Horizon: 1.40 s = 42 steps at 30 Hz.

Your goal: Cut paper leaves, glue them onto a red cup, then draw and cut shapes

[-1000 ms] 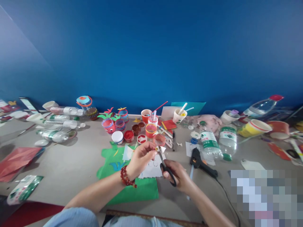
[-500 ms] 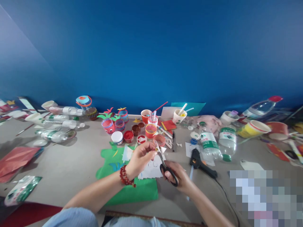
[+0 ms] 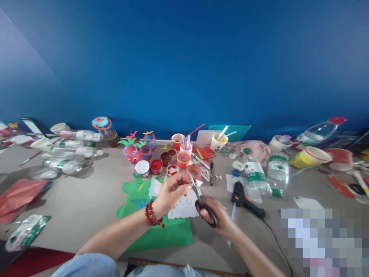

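Note:
My right hand [image 3: 215, 213] grips a pair of scissors [image 3: 198, 196] by its black handles, with the blades pointing up and away toward my left fingertips. A red beaded bracelet circles the wrist of my left hand [image 3: 173, 192]. Its thumb and fingers are pinched together at the blades, on a small piece too hidden to name. Under the hands lie a white paper sheet [image 3: 188, 206] with drawn curves and a green paper [image 3: 164, 234]. Blue paper cutouts [image 3: 139, 203] rest on the green paper, left of my wrist.
A black glue gun [image 3: 245, 201] with a cord lies to the right, near plastic bottles [image 3: 256, 173]. Beyond my hands stand a white-lidded jar [image 3: 142, 168], an open red paint jar [image 3: 157, 167] and a decorated red cup [image 3: 132, 154]. More bottles [image 3: 65, 165] lie at left.

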Available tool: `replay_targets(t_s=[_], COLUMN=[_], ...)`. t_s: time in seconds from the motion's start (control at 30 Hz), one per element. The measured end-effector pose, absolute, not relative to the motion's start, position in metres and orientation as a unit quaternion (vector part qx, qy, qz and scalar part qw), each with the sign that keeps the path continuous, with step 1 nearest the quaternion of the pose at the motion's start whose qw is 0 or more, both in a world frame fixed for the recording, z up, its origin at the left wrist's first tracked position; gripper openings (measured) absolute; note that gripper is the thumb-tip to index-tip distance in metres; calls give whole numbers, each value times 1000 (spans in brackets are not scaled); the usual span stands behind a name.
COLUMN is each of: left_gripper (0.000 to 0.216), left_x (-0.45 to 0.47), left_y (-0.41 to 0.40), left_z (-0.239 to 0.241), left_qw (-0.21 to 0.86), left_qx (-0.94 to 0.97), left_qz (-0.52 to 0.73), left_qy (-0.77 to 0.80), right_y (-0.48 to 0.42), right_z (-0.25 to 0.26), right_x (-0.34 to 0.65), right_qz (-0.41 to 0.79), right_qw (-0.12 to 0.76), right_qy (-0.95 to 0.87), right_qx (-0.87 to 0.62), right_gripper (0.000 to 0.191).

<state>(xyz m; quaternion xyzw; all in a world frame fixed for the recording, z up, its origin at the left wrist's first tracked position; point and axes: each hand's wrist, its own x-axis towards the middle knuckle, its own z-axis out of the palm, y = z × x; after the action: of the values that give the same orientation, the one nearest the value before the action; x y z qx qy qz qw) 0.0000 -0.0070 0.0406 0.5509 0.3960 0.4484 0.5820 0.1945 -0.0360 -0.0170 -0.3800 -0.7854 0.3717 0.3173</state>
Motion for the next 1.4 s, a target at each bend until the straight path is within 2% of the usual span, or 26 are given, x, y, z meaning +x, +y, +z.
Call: replay_targets(t_s=[0.47,0.77,1.07,1.4], left_gripper=[8,11,17,5], left_x=[-8,-6,12,1], left_y=[2,0,-13,-7], left_z=[51,48,37,42], left_qw=[562,580,603,587], left_qx=[613,591,491,543], left_qz=[370,385,497,441], left_qy=[414,407,385,409], right_y=[-36,-34,-37,-37], right_z=[-14,-21,-23,-18], right_x=[194,192,183,183], right_qz=[419,417,370,422], right_qw=[312,322,326,327], right_qy=[-769,-762,-757,-742], right_qx=[-369,-377,-428,-407], right_gripper=[61,63,62,63])
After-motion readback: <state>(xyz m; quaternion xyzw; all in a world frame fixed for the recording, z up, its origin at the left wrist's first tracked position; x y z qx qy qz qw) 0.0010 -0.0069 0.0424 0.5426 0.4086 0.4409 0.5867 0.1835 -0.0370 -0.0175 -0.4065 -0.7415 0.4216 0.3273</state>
